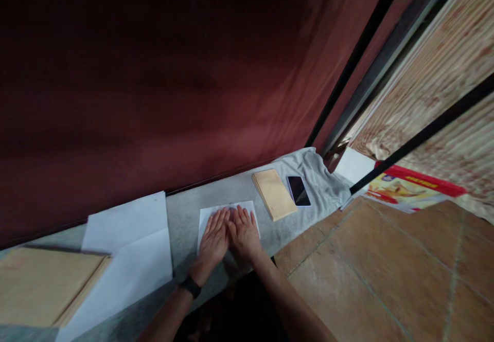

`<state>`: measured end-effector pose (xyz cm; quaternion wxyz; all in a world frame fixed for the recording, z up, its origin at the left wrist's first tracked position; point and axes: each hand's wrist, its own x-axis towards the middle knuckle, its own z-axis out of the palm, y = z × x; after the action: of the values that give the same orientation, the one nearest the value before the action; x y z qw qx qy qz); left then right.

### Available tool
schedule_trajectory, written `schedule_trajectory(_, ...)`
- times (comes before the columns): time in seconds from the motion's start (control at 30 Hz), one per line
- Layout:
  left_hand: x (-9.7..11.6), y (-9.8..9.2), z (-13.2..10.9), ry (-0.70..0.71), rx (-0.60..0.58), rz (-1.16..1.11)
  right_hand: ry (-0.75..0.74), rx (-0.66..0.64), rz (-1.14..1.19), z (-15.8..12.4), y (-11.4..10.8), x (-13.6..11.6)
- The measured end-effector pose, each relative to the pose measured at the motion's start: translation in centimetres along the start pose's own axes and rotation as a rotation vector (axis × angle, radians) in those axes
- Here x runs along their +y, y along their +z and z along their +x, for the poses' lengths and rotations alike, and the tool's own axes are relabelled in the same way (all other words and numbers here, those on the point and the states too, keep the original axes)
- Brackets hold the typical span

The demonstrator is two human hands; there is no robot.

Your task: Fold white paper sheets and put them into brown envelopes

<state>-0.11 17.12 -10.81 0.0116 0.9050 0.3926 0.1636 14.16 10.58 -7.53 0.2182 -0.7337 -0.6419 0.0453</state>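
A sheet of white paper, seemingly folded, lies on the grey cloth-covered surface in front of me. My left hand rests flat on its left part, fingers stretched out; a dark band circles that wrist. Beside it, my right hand presses flat on the right part, its fingers extended and its thumb close to the left hand. Both palms hide the middle of the paper. Just right of the paper sits a small stack of tan envelopes, and past that lies a phone with a dark screen.
Larger white sheets with a crease lie at the left, partly under a stack of tan envelopes. A dark red panel rises behind the surface. Black bars stand at the right, near a colourful printed box on the tiled floor.
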Motion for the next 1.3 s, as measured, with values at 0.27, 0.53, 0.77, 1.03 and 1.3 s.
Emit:
schedule_trajectory(0.27,0.1,-0.5,0.2,-0.107,-0.002,0.014,0.039,0.062,-0.121,2.1,1.6,2.5)
schedule_trajectory(0.53,-0.2,-2.4,-2.4,-0.317,0.078,0.014,0.029,0.134,-0.150,2.0,1.8,3.7)
schedule_trajectory(0.77,-1.0,-5.5,-1.7,-0.515,-0.039,-0.077,-0.062,0.087,-0.067,-0.5,0.6,1.2)
schedule_trajectory(1.03,-1.4,-5.8,-1.9,-0.567,-0.058,-0.178,-0.088,0.043,-0.049,-3.8,1.5,-0.1)
schedule_trajectory(1.3,2.2,-3.6,-3.2,-0.236,0.056,-0.131,-0.055,0.061,-0.093,-4.3,1.1,0.5)
